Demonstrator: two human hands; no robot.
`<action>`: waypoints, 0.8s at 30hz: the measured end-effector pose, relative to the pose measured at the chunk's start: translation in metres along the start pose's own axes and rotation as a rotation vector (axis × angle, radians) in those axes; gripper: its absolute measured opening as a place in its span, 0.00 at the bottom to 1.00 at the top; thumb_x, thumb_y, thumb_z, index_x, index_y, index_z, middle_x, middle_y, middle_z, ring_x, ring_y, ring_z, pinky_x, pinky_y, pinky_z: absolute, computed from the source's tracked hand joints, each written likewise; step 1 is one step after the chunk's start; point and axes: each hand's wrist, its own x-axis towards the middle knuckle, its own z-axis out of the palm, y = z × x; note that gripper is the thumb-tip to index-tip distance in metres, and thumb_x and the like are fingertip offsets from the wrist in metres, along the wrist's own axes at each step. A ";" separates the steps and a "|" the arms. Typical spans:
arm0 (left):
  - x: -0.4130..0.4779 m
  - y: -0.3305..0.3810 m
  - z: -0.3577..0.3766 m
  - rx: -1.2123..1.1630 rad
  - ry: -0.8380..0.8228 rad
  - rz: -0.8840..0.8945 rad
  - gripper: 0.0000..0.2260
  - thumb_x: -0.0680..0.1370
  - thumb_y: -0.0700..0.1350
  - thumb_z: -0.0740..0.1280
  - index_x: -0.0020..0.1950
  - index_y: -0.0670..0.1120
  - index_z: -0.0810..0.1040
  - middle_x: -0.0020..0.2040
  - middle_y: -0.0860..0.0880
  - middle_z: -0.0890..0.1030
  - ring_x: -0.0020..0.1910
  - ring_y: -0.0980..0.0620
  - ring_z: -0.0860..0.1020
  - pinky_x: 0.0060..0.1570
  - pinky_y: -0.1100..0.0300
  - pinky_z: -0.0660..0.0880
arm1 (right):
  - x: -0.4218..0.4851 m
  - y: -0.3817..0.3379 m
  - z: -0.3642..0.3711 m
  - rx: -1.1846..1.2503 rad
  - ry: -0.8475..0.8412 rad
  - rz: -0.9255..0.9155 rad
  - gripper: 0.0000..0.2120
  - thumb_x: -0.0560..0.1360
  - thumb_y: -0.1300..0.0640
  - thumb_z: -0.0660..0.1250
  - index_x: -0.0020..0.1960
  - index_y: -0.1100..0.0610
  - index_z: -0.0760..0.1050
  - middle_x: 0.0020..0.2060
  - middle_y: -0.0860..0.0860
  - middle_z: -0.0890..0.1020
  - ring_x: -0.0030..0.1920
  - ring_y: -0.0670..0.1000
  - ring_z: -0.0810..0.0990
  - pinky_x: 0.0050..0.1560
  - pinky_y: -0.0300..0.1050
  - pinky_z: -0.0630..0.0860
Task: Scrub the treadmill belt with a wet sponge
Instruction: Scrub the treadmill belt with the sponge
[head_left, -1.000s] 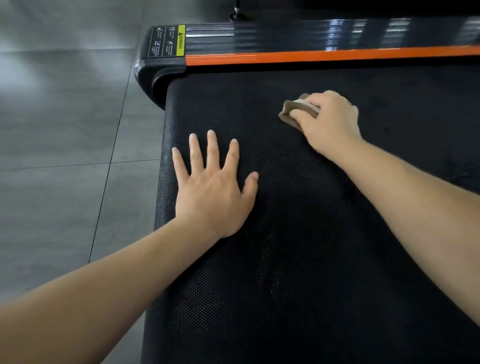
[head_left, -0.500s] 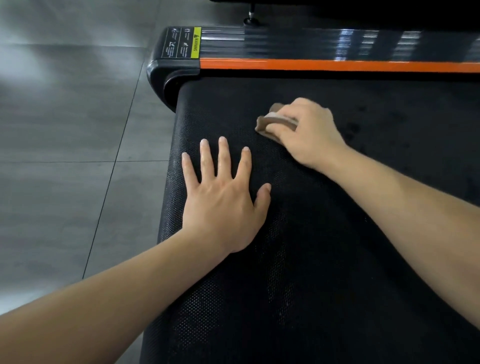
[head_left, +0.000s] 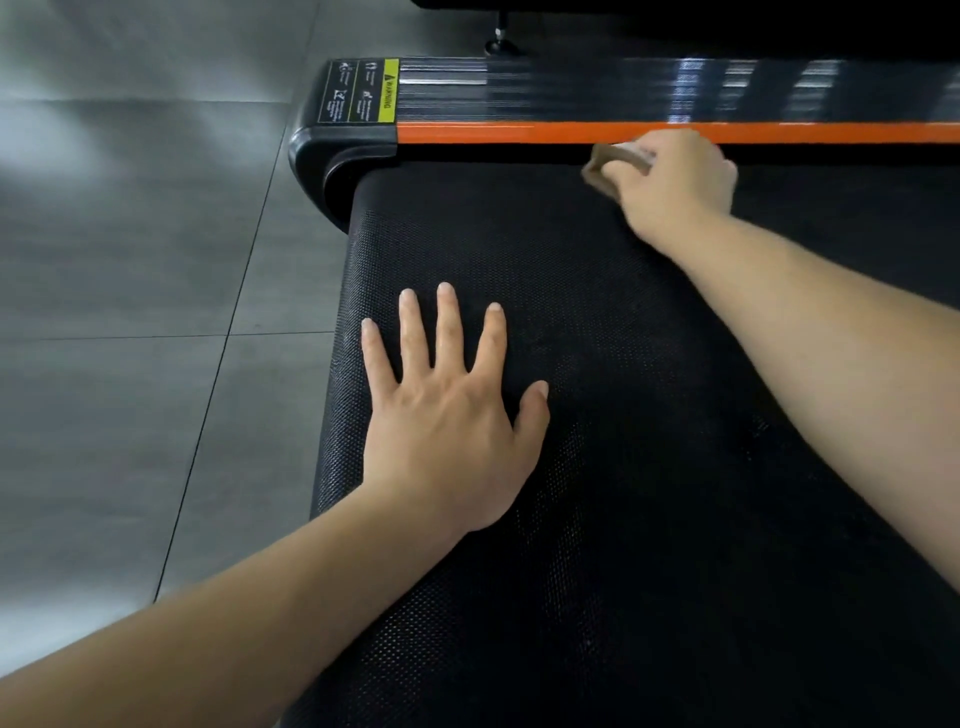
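Observation:
The black textured treadmill belt (head_left: 649, 467) fills the middle and right of the view. My right hand (head_left: 675, 187) grips a tan sponge (head_left: 610, 161) and holds it on the belt's far end, just below the orange stripe. The sponge shows only at its left part, the rest is under my fingers. My left hand (head_left: 447, 415) lies flat on the belt near its left edge, fingers spread and straight.
An orange stripe (head_left: 519, 132) and a glossy black end cover (head_left: 571, 88) with a yellow warning label (head_left: 388, 91) close off the belt's far end. Grey floor tiles (head_left: 130, 312) lie to the left. A small black foot (head_left: 500, 44) stands beyond the cover.
My right hand has pushed the sponge away from me, from mid-belt up to the orange stripe. My left hand has stayed pressed in the same spot on the belt.

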 end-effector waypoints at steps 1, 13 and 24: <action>0.000 0.000 0.000 -0.001 0.002 0.001 0.35 0.81 0.66 0.44 0.84 0.50 0.51 0.84 0.40 0.49 0.82 0.36 0.42 0.78 0.33 0.41 | 0.001 0.006 -0.003 0.012 0.025 0.062 0.13 0.80 0.43 0.64 0.56 0.49 0.82 0.53 0.48 0.84 0.59 0.55 0.78 0.61 0.53 0.67; 0.000 0.000 -0.002 -0.013 -0.009 0.025 0.34 0.81 0.66 0.43 0.84 0.52 0.49 0.84 0.41 0.47 0.82 0.38 0.40 0.78 0.35 0.38 | -0.011 0.018 -0.011 0.077 -0.045 -0.041 0.12 0.80 0.45 0.65 0.55 0.49 0.83 0.50 0.49 0.84 0.55 0.56 0.79 0.61 0.56 0.73; 0.001 0.001 -0.002 -0.001 -0.015 0.098 0.33 0.81 0.66 0.43 0.84 0.54 0.53 0.84 0.44 0.51 0.83 0.40 0.44 0.79 0.38 0.40 | -0.026 0.041 -0.026 0.101 -0.119 -0.138 0.11 0.79 0.47 0.67 0.54 0.50 0.84 0.47 0.50 0.81 0.50 0.54 0.77 0.55 0.51 0.73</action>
